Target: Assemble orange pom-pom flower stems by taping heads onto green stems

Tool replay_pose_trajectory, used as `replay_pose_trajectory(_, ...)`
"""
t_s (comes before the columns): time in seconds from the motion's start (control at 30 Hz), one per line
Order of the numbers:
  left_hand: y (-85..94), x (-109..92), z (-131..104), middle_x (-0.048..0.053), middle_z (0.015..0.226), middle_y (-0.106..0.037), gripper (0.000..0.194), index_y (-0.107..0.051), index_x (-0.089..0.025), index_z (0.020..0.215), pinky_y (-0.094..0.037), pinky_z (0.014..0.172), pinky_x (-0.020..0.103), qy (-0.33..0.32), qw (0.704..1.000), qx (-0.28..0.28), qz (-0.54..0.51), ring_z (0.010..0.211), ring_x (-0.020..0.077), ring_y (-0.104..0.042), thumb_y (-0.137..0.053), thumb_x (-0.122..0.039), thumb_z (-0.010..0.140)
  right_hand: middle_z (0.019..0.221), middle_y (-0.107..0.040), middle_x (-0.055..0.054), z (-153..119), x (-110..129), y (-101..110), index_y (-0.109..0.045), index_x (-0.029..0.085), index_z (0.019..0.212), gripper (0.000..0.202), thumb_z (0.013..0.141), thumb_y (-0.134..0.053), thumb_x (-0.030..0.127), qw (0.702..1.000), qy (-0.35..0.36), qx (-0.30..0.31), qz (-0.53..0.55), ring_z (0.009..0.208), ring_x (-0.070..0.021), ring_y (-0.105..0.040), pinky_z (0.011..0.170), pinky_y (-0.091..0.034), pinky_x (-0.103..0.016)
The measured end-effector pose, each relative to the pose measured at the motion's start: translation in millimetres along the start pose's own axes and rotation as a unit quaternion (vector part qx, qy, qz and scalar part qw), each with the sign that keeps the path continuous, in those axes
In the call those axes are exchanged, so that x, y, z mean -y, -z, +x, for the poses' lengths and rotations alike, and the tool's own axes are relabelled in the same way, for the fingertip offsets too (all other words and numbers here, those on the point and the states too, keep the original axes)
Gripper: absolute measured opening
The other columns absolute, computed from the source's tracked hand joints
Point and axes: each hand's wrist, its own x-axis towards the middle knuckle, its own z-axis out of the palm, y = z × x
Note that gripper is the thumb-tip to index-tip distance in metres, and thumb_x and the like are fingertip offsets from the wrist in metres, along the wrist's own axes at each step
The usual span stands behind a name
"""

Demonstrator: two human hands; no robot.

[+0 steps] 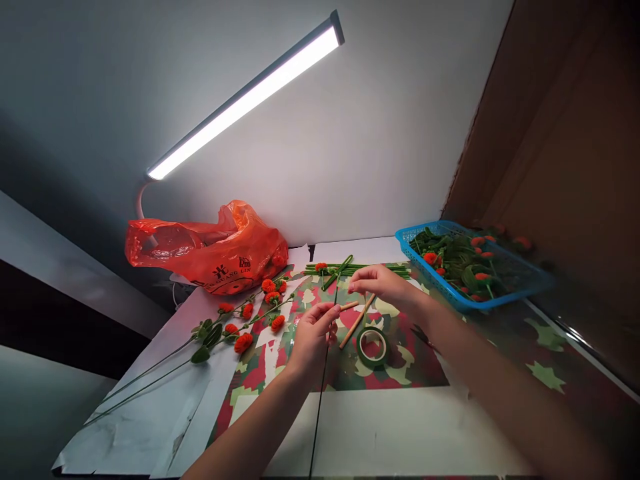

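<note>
Short stick (350,306): tan, mid-tbl, tip poking out of the fingers over a patterned cloth (407,377).
Left hand (315,325): thumb & forefinger pinched on the short stick; other fingers curled, partly hidden.
Right hand (377,280): just beyond, to the R; fingers bent, tips close together. Can't tell if they grip anything; small gap btwn the hands.
Long stick (356,324): tan, slanting on the cloth, upper end near the right hand.
Tape roll (373,363): dk green, lying flat just R of the long stick's lower end.
Dark line (319,413): thin, runs from above the left hand to the tbl's near edge; wire or seam, hard to say.
White sheet (390,427): stretches btwn the forearms, from cloth edge to near tbl edge.
Green stems (385,269): laid crosswise behind the hands, partly covered by the right hand.
Flowers (243,343): orange-red, on the L, long stems reaching the tbl's L edge.
Red bag (240,257): back L, contents hidden.
Blue basket (427,270): back R, leaves & blooms inside, R end blurred.
Dark tool (424,335): partly behind the right forearm, maybe scissors; unclear.
Forearms: cut off at bottom, right one blurred.
</note>
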Motion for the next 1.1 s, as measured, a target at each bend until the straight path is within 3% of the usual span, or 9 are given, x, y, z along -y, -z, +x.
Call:
replay_pose_trajectory(0.2, -0.4, -3, 2, -0.007, 0.059, -0.045, 0.042, -0.061, -0.014, 0.087, -0.018, 0.033, 0.013, -0.002, 1.000, 0.005, 0.016, 0.039, 0.0011, -0.032, -0.075, -0.044, 0.060, 0.063, -0.058, 0.000, 1, -3, 0, -0.064, 0.014, 0.064, 0.022, 0.062, -0.066, 0.035, 0.999, 0.007, -0.030, 0.021, 0.062, -0.0115, -0.046, 0.060, -0.032, -0.025)
replay_pose_trajectory(0.37, 1.6, -5, 4, -0.009, 0.049, -0.038, 0.039, -0.060, -0.015, 0.085, -0.022, 0.034, 0.013, -0.009, 0.999, -0.021, 0.026, 0.041, 0.0032, -0.034, -0.078, -0.038, 0.057, 0.064, -0.060, -0.002, 1, -4, 1, -0.067, 0.013, 0.068, 0.027, 0.062, -0.070, 0.039, 0.999, -0.010, -0.049, 0.006, 0.064, -0.0134, -0.049, 0.060, -0.035, -0.026)
replay_pose_trajectory(0.5, 3.0, -6, 3, -0.005, 0.062, -0.048, 0.037, -0.061, -0.014, 0.082, -0.029, 0.036, 0.013, -0.023, 0.999, -0.027, 0.031, 0.047, 0.0037, -0.042, -0.078, -0.034, 0.056, 0.071, -0.063, -0.004, -1, -3, 2, -0.069, 0.014, 0.076, 0.023, 0.063, -0.068, 0.033, 0.999, -0.022, -0.040, 0.005, 0.069, -0.0151, -0.052, 0.062, -0.036, -0.026)
replay_pose_trajectory(0.7, 1.7, -9, 4, -0.004, 0.071, -0.052, 0.034, -0.055, -0.016, 0.079, -0.027, 0.036, 0.011, 0.007, 1.000, 0.012, -0.009, 0.049, 0.0016, -0.042, -0.078, -0.023, 0.055, 0.060, -0.055, 0.000, 4, -8, 0, -0.060, 0.015, 0.063, 0.011, 0.066, -0.056, 0.025, 1.000, -0.014, -0.007, 0.009, 0.061, -0.0117, -0.047, 0.060, -0.034, -0.025)
replay_pose_trajectory(0.8, 0.9, -8, 6, -0.004, 0.070, -0.052, 0.032, -0.053, -0.015, 0.075, -0.022, 0.034, 0.010, 0.013, 0.998, 0.039, -0.036, 0.045, 0.0000, -0.037, -0.077, -0.027, 0.059, 0.063, -0.057, 0.000, 5, -11, -2, -0.057, 0.015, 0.060, 0.014, 0.068, -0.056, 0.026, 1.000, 0.002, 0.008, 0.015, 0.063, -0.0117, -0.050, 0.062, -0.035, -0.025)
replay_pose_trajectory(0.93, 0.3, -6, 9, -0.004, 0.066, -0.052, 0.033, -0.056, -0.014, 0.075, -0.020, 0.033, 0.010, -0.002, 0.998, 0.043, -0.051, 0.040, -0.0015, -0.031, -0.075, -0.037, 0.063, 0.058, -0.054, 0.002, 4, -13, -6, -0.057, 0.015, 0.066, 0.021, 0.070, -0.064, 0.035, 1.000, 0.004, 0.021, 0.021, 0.058, -0.0109, -0.049, 0.058, -0.035, -0.024)
replay_pose_trajectory(1.1, -1.0, -7, 10, -0.001, 0.068, -0.059, 0.039, -0.063, -0.013, 0.085, -0.025, 0.034, 0.012, -0.013, 0.999, 0.009, -0.042, 0.041, -0.0001, -0.037, -0.079, -0.033, 0.056, 0.054, -0.057, 0.002, 4, -15, -9, -0.062, 0.014, 0.089, 0.025, 0.072, -0.065, 0.032, 0.998, -0.020, 0.040, 0.032, 0.056, -0.0123, -0.053, 0.057, -0.037, -0.025)
